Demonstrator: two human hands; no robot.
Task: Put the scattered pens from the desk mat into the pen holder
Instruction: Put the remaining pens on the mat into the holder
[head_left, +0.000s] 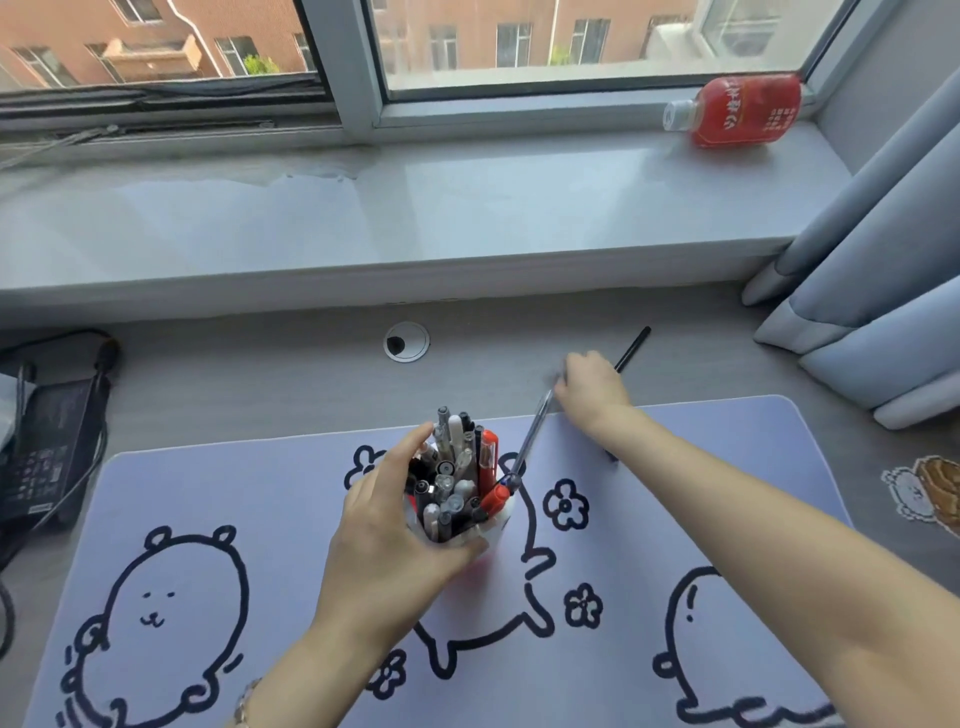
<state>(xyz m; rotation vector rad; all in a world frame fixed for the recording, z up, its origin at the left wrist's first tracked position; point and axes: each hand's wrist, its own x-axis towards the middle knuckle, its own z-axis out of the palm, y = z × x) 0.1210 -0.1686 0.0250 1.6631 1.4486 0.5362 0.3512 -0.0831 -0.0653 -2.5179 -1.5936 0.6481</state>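
Observation:
A white pen holder (496, 524) packed with several pens stands on the lilac desk mat (270, 499), and my left hand (389, 525) is wrapped around its left side. My right hand (589, 387) reaches past the mat's far edge with its fingers curled down on the desk, slightly blurred. A black pen (635, 347) sticks out from under it toward the back right. A silver pen with a blue tip (530, 441) runs from the fingertips down to the holder's rim. Which pen the fingers grip is hidden. A dark pen end (612, 457) shows under my forearm.
A grey desk (260, 374) with a round cable port (406, 341) lies behind the mat. A black power adapter with cables (49, 441) sits at the left. A red bottle (737, 110) lies on the windowsill. Curtains (878, 312) hang at the right.

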